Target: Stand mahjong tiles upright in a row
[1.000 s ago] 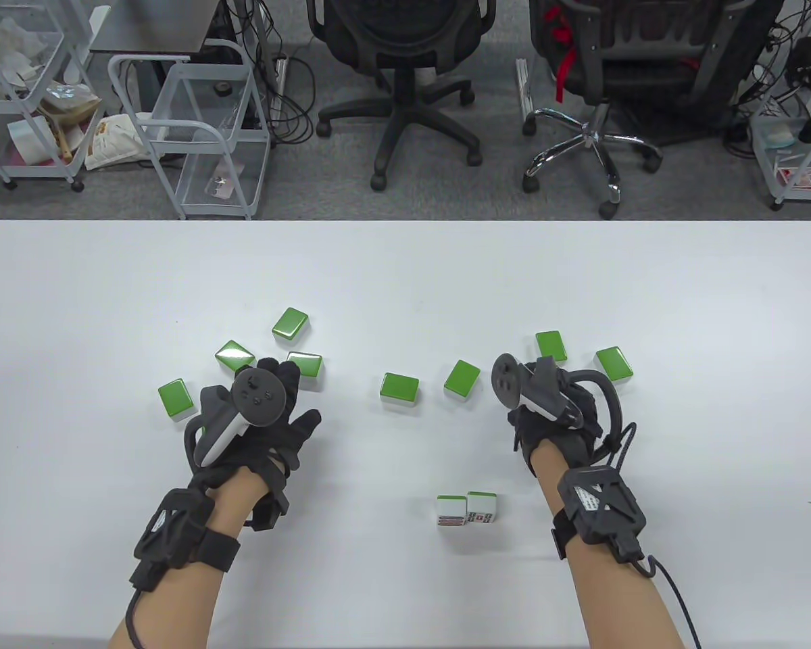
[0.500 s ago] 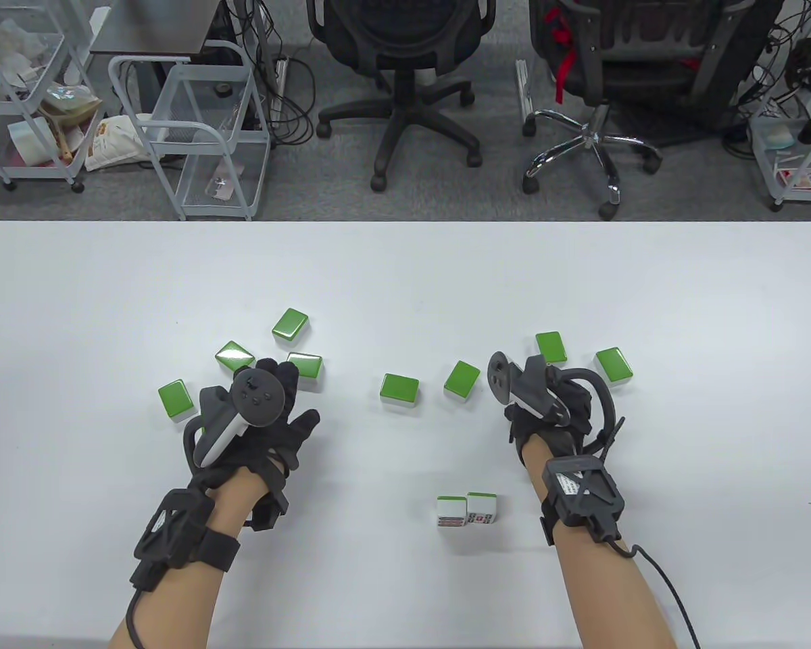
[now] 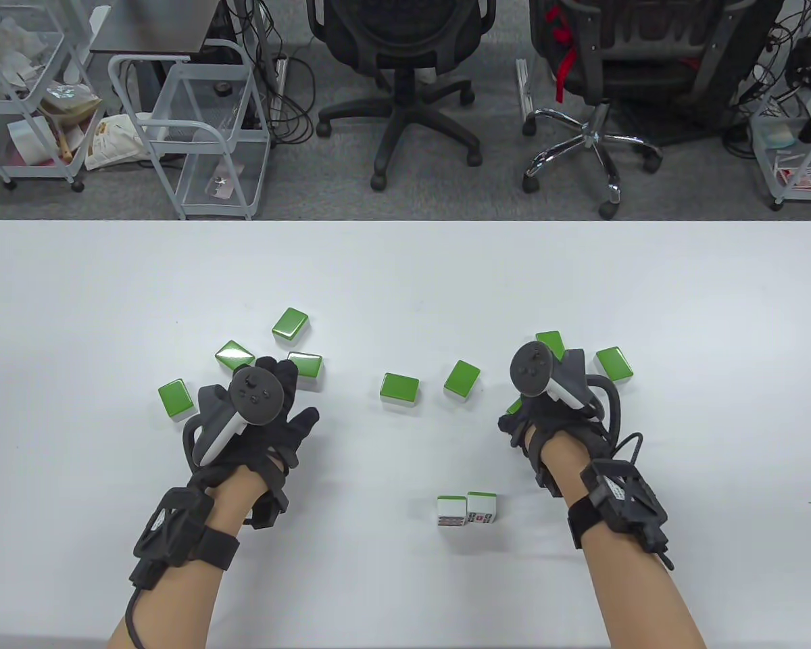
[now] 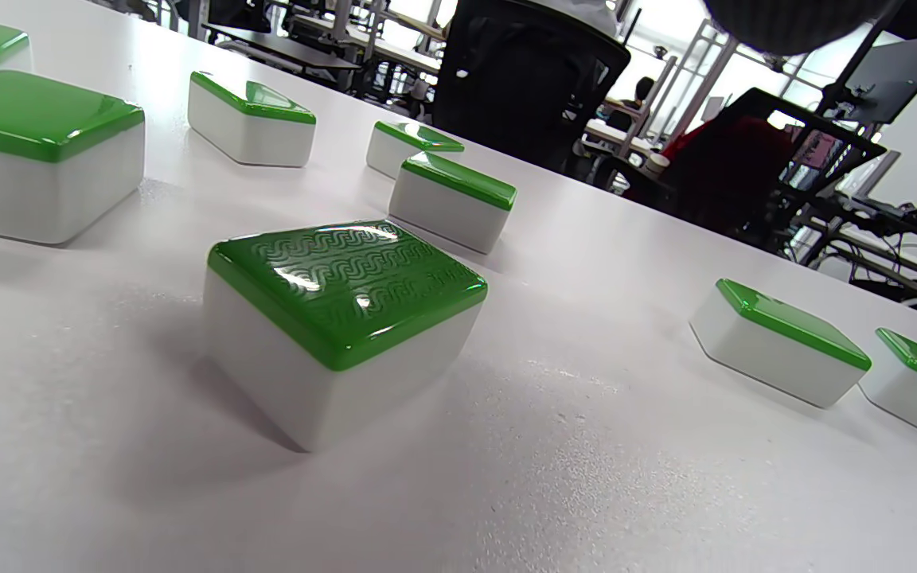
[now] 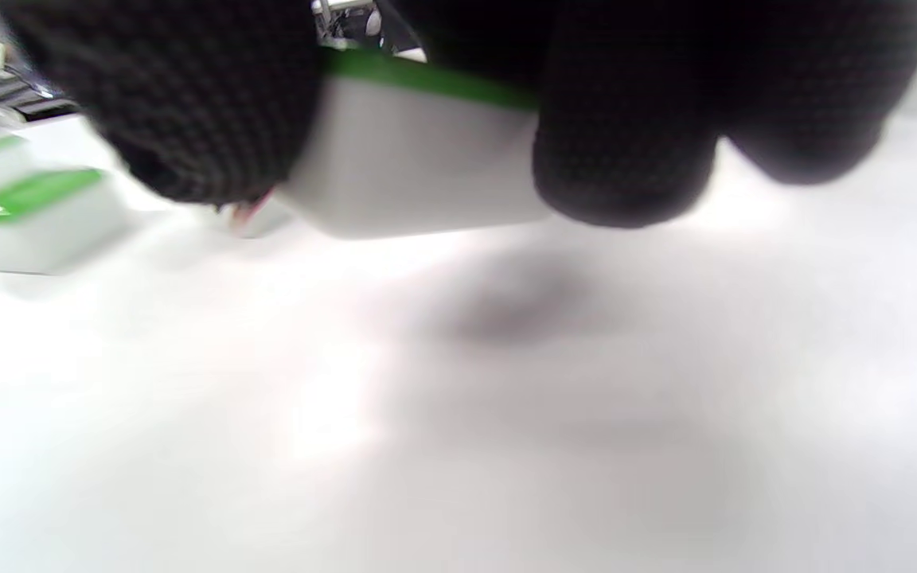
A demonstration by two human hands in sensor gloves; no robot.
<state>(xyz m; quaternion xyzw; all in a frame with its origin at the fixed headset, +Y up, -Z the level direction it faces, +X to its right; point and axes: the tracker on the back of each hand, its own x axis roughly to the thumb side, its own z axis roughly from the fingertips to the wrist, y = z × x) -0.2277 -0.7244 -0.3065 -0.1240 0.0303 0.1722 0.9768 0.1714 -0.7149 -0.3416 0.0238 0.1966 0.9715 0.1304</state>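
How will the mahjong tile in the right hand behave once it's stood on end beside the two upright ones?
The held tile looks rigid and blocky, so the fingers shouldn't deform it. Its glossy green back may be slippery. Stood on a narrow end like the upright pair, it could probably tip and knock its neighbours over if nudged.

No legible text, only blurred markings on two upright tiles (image 3: 467,510).
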